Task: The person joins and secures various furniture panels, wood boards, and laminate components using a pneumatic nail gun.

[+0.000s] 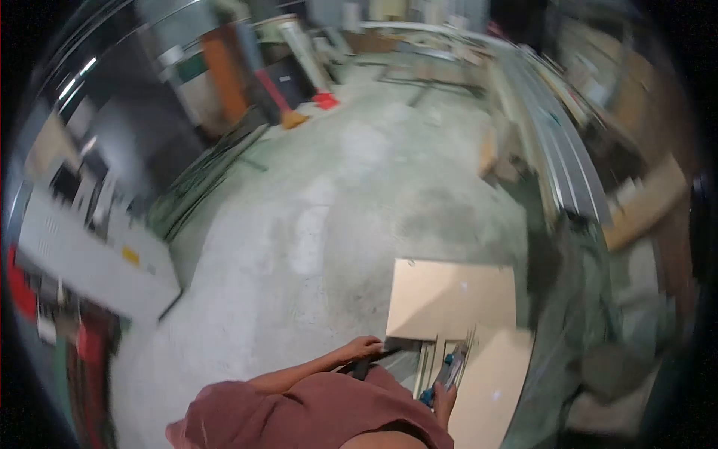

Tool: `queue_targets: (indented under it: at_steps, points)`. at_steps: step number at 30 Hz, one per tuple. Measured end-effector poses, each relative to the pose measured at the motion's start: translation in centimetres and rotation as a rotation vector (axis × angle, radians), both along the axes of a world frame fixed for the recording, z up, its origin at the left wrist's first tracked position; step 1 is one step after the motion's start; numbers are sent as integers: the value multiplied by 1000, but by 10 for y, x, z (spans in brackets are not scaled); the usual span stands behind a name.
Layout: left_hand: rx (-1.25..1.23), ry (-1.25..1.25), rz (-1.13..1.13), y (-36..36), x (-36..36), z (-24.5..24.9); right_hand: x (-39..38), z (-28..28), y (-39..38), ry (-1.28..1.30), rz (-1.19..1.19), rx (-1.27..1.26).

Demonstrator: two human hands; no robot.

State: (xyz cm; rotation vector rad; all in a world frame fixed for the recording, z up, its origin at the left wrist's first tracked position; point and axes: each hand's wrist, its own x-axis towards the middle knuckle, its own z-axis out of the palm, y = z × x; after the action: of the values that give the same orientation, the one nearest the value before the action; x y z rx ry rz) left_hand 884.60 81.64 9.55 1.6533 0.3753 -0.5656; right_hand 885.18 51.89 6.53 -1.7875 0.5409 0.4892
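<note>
My right hand (446,404) is wrapped round a teal and grey power tool (450,369), whose exact kind is blurred. Under and beside it are pale flat panels (456,299), with several thin strips (428,367) lying lengthwise by the tool. To the left, close to my waist, my left hand (362,348) has its fingers curled in. A dark strap-like piece (374,362) runs by those fingers; whether they grip it is hard to make out.
A white machine cabinet (97,258) stands on the left. Long metal profiles (561,142) lie along the right side. A broom (292,118) and red dustpan (326,100) are by boards at the back left. Dark green covers (583,322) bulge at the lower right.
</note>
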Motion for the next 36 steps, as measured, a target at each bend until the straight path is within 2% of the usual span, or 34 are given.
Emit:
queue_targets:
  at_steps: [1, 2, 3, 4, 5, 6, 7, 9, 11, 12, 15, 16, 17, 18, 20, 21, 22, 23, 24, 25, 27, 30, 31, 34, 36]
  points:
    - [37, -106, -50, 3, 4, 5, 5, 6, 11, -74, 24, -31]
    - [-76, -128, 65, -1, 4, 11, 13, 8, 21, -152, 78, -51]
    - [-79, -153, 94, 1, 3, 21, 20, 6, 32, -177, 82, 106]
    - [-33, -260, 80, 5, 2, 26, 30, 27, 53, -194, 233, 117]
    - [-68, -294, 74, -20, -8, 35, 30, 51, 40, -177, 221, 270]
    - [30, -390, 92, -24, -5, 14, 40, 58, 45, -174, 373, 281]
    - [-22, -380, 161, -23, -17, 32, 52, 35, 39, -170, 495, 287]
    - [-71, -383, 224, -40, -29, 56, 51, 70, 36, -170, 650, 294]
    - [-270, -200, 328, -37, -48, 58, 52, 70, 46, -200, 721, 293]
    - [-293, -189, 349, 4, -70, 51, 36, 69, 92, -198, 764, 278]
    - [-316, -212, 414, 57, -105, 39, 19, 58, 158, -233, 873, 283]
    - [-299, -196, 464, 79, -114, 45, 14, 55, 183, -249, 891, 288]
    - [-284, -176, 506, 99, -123, 52, 14, 52, 206, -353, 1004, 152]
    - [-285, -165, 494, 120, -131, 57, 10, 46, 227, -345, 990, 151]
    - [-202, -273, 620, 162, -148, 69, -16, 73, 288, -429, 1082, 241]
    - [-214, -253, 574, 182, -156, 73, -24, 70, 315, -414, 1079, 282]
    - [-191, -264, 633, 203, -161, 77, -30, 67, 342, -405, 1068, 321]
    - [-158, -279, 692, 213, -166, 88, -37, 88, 358, -378, 1135, 199]
    - [-157, -268, 648, 226, -169, 94, -41, 101, 383, -345, 1208, 81]
    - [-190, -279, 715, 238, -173, 102, -46, 112, 403, -342, 1174, 85]
    - [-209, -331, 786, 257, -176, 91, -56, 124, 432, -553, 1312, 80]
    - [-216, -272, 819, 279, -176, 99, -58, 120, 466, -668, 1347, 101]
    - [-195, -246, 812, 287, -175, 110, -57, 128, 476, -527, 1347, 120]
    - [-181, -168, 763, 313, -160, 87, -36, 91, 495, -531, 1352, 108]
    - [-147, -261, 761, 327, -144, 59, -20, 92, 510, -493, 1343, 101]
